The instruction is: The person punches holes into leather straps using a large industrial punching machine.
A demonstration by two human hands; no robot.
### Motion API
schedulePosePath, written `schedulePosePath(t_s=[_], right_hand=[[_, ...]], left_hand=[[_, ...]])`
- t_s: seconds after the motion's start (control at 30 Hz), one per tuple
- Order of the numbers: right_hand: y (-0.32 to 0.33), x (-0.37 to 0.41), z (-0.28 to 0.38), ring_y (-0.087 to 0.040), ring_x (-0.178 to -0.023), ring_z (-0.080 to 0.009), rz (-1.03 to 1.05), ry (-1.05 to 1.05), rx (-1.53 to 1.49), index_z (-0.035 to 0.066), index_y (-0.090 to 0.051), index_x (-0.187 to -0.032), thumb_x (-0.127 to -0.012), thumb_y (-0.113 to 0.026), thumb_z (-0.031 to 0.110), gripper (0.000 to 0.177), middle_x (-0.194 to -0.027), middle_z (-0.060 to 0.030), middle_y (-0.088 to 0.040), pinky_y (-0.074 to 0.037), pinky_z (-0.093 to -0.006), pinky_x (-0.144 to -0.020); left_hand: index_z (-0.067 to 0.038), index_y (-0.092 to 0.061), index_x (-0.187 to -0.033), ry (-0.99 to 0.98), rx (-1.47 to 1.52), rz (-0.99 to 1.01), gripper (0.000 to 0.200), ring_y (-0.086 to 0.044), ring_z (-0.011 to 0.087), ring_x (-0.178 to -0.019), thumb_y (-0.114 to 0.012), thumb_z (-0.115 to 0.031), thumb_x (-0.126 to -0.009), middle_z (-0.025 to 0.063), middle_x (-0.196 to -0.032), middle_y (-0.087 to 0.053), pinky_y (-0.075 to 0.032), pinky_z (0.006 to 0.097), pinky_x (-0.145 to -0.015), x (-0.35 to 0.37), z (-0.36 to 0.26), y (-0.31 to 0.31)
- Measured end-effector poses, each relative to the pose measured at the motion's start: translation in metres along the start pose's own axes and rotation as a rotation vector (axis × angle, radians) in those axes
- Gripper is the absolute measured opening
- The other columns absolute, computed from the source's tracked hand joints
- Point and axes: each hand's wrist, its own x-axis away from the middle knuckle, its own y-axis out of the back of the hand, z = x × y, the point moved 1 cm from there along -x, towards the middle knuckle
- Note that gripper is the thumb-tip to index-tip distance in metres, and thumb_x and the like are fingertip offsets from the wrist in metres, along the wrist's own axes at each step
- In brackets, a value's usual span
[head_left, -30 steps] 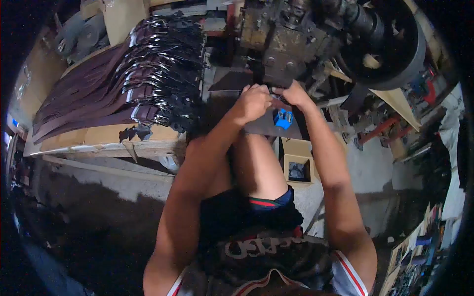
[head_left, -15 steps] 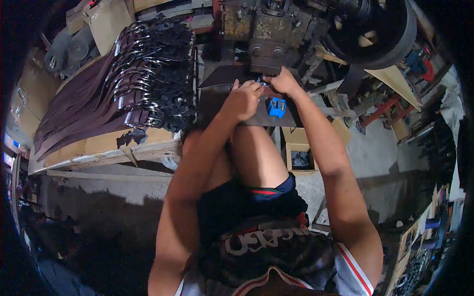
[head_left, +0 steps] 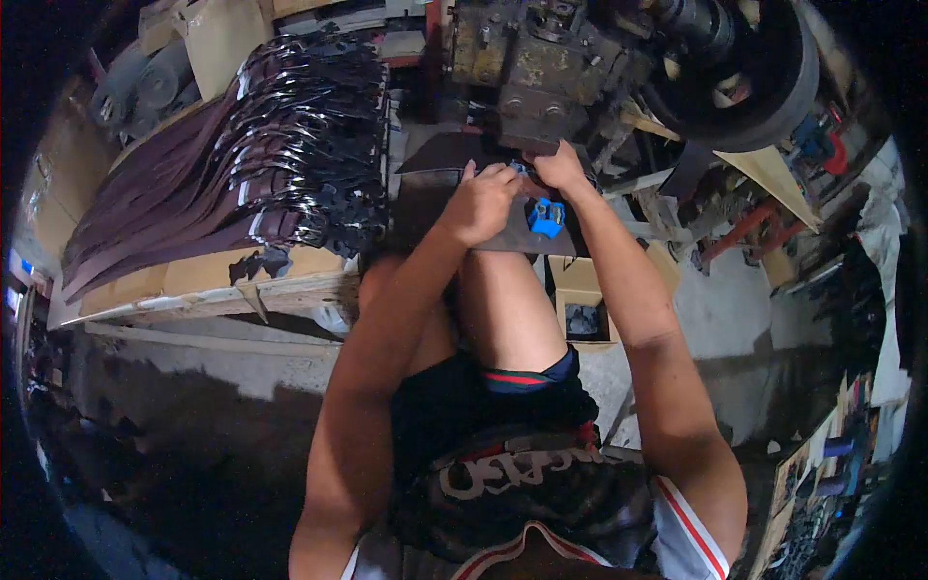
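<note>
Head view, counts:
- 2 hands, both the person's own. left hand (head_left: 480, 203) is curled knuckles-up and rests on the work plate (head_left: 425, 198). right hand (head_left: 561, 169) is just beside it, with its fingertips pushed in under the press head.
- Grip: the left fingers are folded in and the right fingers are bunched together at the die. Can't tell whether either one is clamped on anything, since whatever is there is hidden by the hands.
- 1 work plate, dark, directly in front of the press.
- 1 blue block (head_left: 545, 217), lying on the plate between the two wrists, just beside the right one.
- 1 press (head_left: 536, 72), with 1 big flywheel (head_left: 764, 87) to its right.
- 1 stack of brown belts (head_left: 213, 174) with shiny buckles, fanned out on the bench (head_left: 208, 290) to the left. Too many to count.
- 1 open cardboard box (head_left: 583, 314) on the floor below the plate, with dark small parts inside.

Change against 0.5 s ago: both hands stay at the same spot under the press head, and the blue block is still in the same place on the plate. Only the framing has drifted slightly.
</note>
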Motion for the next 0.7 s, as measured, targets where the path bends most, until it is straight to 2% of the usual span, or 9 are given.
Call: schedulePosePath(t_s=[0.07,0.17,0.2,0.27,0.37,0.43,0.53,0.63,0.7], right_hand=[[-0.002,-0.002,-0.002,-0.06,-0.102,-0.042,-0.049,-0.011,0.033,0.002,-0.069,-0.096,-0.076,-0.063,0.021,0.028,-0.099,-0.029,-0.064,-0.05,-0.0439,-0.087],[0.058,0.013,0.019,-0.061,-0.101,-0.04,-0.164,-0.284,-0.004,0.003,-0.069,-0.096,-0.081,-0.061,0.025,0.028,-0.099,-0.0256,-0.065,-0.05,-0.0443,-0.086],[0.07,0.014,0.009,-0.062,-0.094,-0.0418,-0.1,-0.277,-0.013,0.002,-0.068,-0.094,-0.084,-0.062,0.028,0.029,-0.095,-0.0234,-0.067,-0.05,-0.0442,-0.083],[0.081,0.019,-0.002,-0.064,-0.086,-0.0386,-0.213,-0.184,-0.03,0.001,-0.067,-0.094,-0.086,-0.064,0.03,0.03,-0.093,-0.0226,-0.067,-0.049,-0.0415,-0.078],[0.094,0.035,-0.006,-0.056,-0.066,-0.0149,-0.21,-0.061,-0.271,0.003,-0.066,-0.081,-0.089,-0.064,0.021,0.02,-0.072,-0.0033,-0.062,-0.042,-0.0303,-0.06],[0.109,0.067,0.018,-0.05,-0.066,-0.0069,-0.044,-0.283,-0.78,0.006,-0.066,-0.086,-0.091,-0.062,0.018,0.014,-0.075,0.0042,-0.058,-0.037,-0.0234,-0.059],[0.123,0.114,0.056,-0.052,-0.07,-0.0073,0.068,-0.25,-1.174,0.008,-0.06,-0.089,-0.091,-0.061,0.012,0.005,-0.077,0.0025,-0.057,-0.041,-0.0227,-0.064],[0.134,0.148,0.095,-0.055,-0.069,-0.0076,0.061,-0.195,-1.256,0.005,-0.061,-0.093,-0.088,-0.065,0.009,0.008,-0.076,0.0006,-0.061,-0.043,-0.0221,-0.064],[0.138,0.164,0.113,-0.056,-0.069,-0.0077,0.053,-0.161,-1.283,0.004,-0.061,-0.094,-0.087,-0.065,0.007,0.008,-0.077,-0.0007,-0.062,-0.044,-0.0224,-0.064]], left_hand=[[-0.004,-0.06,-0.115,0.025,-0.015,0.058,0.036,-0.05,0.0271,-0.117,-0.053,-0.011,-0.08,0.0089,-0.116,-0.056,-0.038,0.0625,-0.096,-0.001,0.0,0.0],[-0.006,-0.057,-0.12,0.067,-0.045,0.161,0.04,-0.047,0.0281,-0.123,-0.055,-0.011,-0.08,0.0087,-0.123,-0.055,-0.034,0.0605,-0.102,-0.001,-0.001,-0.002],[-0.005,-0.059,-0.117,0.072,-0.049,0.134,0.037,-0.047,0.0269,-0.123,-0.053,-0.01,-0.081,0.0082,-0.122,-0.055,-0.034,0.0611,-0.102,-0.001,-0.001,-0.003],[-0.005,-0.06,-0.115,0.083,-0.04,0.09,0.034,-0.048,0.0259,-0.123,-0.052,-0.01,-0.082,0.0082,-0.123,-0.056,-0.033,0.0613,-0.103,0.0,-0.004,-0.006],[-0.005,-0.06,-0.115,0.082,-0.023,0.016,0.033,-0.048,0.0266,-0.123,-0.055,-0.011,-0.083,0.0093,-0.125,-0.055,-0.031,0.0598,-0.104,0.006,-0.002,-0.008],[-0.005,-0.06,-0.115,0.083,-0.023,-0.067,0.033,-0.048,0.0271,-0.123,-0.057,-0.012,-0.083,0.0099,-0.125,-0.055,-0.032,0.0583,-0.104,0.008,0.003,-0.012],[-0.004,-0.061,-0.113,0.141,0.073,-0.187,0.031,-0.055,0.0299,-0.115,-0.057,-0.012,-0.083,0.0112,-0.118,-0.06,-0.039,0.0539,-0.098,0.004,-0.003,0.004],[-0.002,-0.062,-0.11,0.237,0.347,-0.273,0.025,-0.063,0.024,-0.096,-0.057,-0.008,-0.086,0.011,-0.106,-0.065,-0.049,0.0417,-0.084,0.002,-0.015,0.034],[-0.001,-0.062,-0.108,0.397,0.813,-0.309,0.022,-0.063,0.0179,-0.084,-0.058,-0.007,-0.087,0.0091,-0.099,-0.066,-0.05,0.0337,-0.075,0.003,-0.031,0.053]])
